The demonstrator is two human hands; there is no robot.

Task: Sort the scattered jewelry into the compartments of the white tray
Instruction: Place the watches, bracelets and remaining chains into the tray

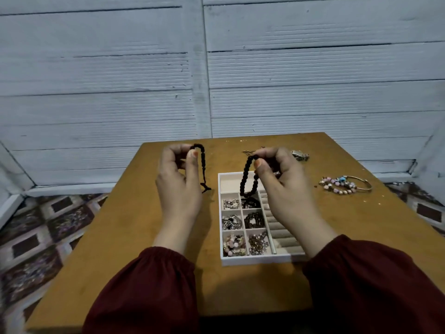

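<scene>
Above a wooden table [134, 237], the left hand [177, 186] pinches a dark beaded strand [202, 165] whose knotted end hangs beside the palm. The right hand [286, 189] pinches a dark bead loop [246, 174] that dangles over the far end of the white tray [255, 260]. The tray's small compartments hold jewelry, while pink beaded bracelets [342, 185] and a silver piece [299, 155] lie on the table to its right.

Domestic room, most likely home. Small wooden table [125, 225], worn orange-brown top, set close to white wall [96, 80] of ribbed, horizontally grooved panels, scuffed in places. At wall foot, white skirting [72, 189]. Both sides of table, patterned floor covering [48, 225] in purple-brown squares. Personal items on top: beaded bracelets [342, 185] near table's right edge, white tray [255, 259] of sorted pieces at middle.
</scene>
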